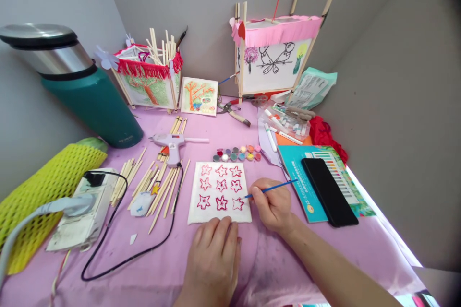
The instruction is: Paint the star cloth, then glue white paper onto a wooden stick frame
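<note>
A white square canvas [195, 187] lies flat on the purple cloth, with three rows of red star outlines on it. My left hand [213, 256] rests palm down at its near edge, fingers stretched out and holding nothing. Pinched in my right hand [272, 204] is a thin blue paintbrush [273, 188], its tip at the lower right star, which is fainter than the others. Beyond the canvas sit two rows of small paint pots [234, 157] in several colours.
Wooden sticks [165, 187], a glue gun [175, 146] and a power strip [86, 206] lie left, near a teal bottle [97, 100]. On the right, a black phone [329, 192] rests on a blue booklet [298, 182]. Decorated lanterns [151, 86] and pliers [234, 111] are behind.
</note>
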The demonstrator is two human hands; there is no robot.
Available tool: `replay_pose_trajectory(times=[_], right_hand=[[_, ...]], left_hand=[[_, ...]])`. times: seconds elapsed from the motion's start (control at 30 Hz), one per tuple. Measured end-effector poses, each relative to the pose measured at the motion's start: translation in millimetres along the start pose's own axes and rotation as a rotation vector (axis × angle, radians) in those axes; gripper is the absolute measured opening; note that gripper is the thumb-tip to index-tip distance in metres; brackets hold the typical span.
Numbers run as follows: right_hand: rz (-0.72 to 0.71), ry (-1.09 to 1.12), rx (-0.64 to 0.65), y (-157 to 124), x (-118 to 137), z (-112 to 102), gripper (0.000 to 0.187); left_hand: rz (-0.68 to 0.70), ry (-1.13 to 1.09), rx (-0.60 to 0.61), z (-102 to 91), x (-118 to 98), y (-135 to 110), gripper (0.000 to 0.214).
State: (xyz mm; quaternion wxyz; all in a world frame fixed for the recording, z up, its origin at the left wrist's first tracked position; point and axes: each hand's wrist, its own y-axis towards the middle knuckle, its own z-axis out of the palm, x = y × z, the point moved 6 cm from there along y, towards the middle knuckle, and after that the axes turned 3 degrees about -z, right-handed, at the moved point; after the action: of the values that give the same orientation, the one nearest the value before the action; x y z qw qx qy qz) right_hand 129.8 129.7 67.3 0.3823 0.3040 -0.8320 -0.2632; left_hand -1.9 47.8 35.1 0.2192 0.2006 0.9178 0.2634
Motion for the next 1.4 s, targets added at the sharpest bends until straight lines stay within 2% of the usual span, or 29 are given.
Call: replay_pose_trajectory(times=[0.83,1.4], right_hand=[[-0.058,-0.046,0.016,0.3,1.6,3.9,0.019],[-0.023,-0.01,0.034,-2.7,0.3,8.1,0.017]], left_hand=[[0.007,0.012,0.012,-1.4,-1.3,2.3,0.019],[-0.004,0.008,0.031,-0.7,-0.6,1.8,0.02]])
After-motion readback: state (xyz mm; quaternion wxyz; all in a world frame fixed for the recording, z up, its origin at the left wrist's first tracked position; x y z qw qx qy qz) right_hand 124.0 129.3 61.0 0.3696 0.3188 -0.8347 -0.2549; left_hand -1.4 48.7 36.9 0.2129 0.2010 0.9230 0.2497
